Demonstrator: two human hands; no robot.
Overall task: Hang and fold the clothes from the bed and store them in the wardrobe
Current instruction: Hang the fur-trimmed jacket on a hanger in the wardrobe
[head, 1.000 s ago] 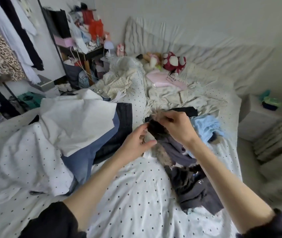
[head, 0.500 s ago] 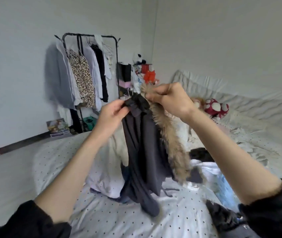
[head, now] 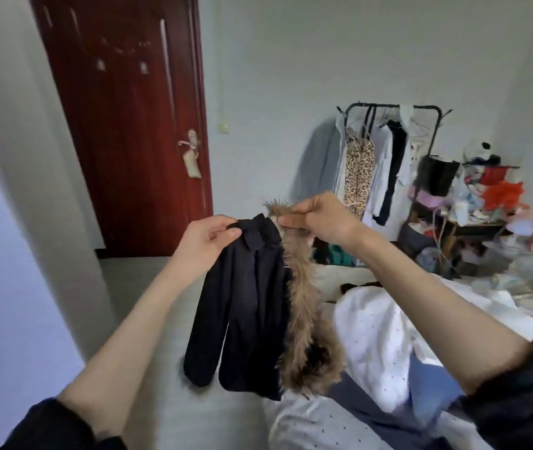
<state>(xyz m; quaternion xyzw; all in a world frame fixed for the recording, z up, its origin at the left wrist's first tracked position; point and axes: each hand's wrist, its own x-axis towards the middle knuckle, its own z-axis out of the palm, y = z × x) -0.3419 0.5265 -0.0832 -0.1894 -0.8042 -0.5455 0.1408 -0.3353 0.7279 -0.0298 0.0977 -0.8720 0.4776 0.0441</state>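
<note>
At frame centre both hands, left hand (head: 208, 237) and right hand (head: 318, 219), pinch a dark fur-trimmed garment (head: 252, 306) aloft, seemingly sorting; next likely needs a hanger.

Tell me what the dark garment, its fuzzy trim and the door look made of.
Small dark navy garment: soft matte knit or fleece, it seems; hangs limp. Tan fur trim strip: long shaggy fibres, probably faux fur. Reddish-brown door: glossy lacquered wood or veneer, showing light streaks.
</note>
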